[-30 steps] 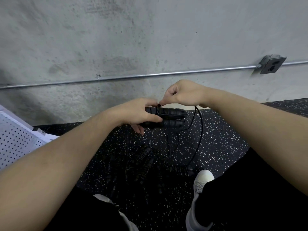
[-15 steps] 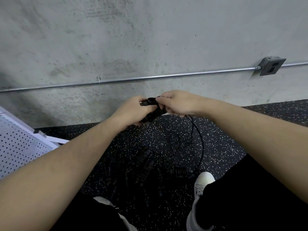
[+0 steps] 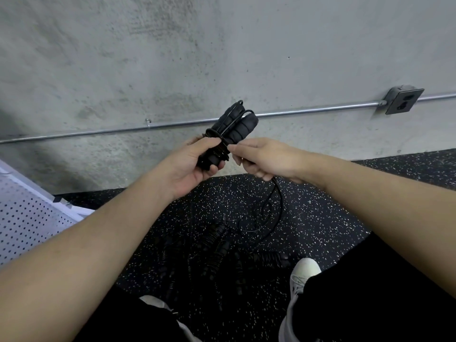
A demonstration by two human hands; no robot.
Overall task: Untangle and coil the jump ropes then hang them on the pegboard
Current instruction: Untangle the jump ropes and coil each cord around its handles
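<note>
No writing, label, brand or number can be read anywhere from here. The grey metal outlet box (image 3: 403, 99) at the upper right of the frame shows only dark slots, and the white perforated pegboard panel (image 3: 27, 218) at the lower left shows only rows of holes. The white sneaker (image 3: 302, 274) at the bottom carries no legible mark.

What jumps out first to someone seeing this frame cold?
Centre frame, the left hand grips a pair of black jump rope handles tilted up against the concrete wall, while the right hand pinches the black cord wound round them. Below, between the white shoes, a tangle of other black jump ropes lies on the speckled rubber floor. A white pegboard sits at the left edge.
</note>
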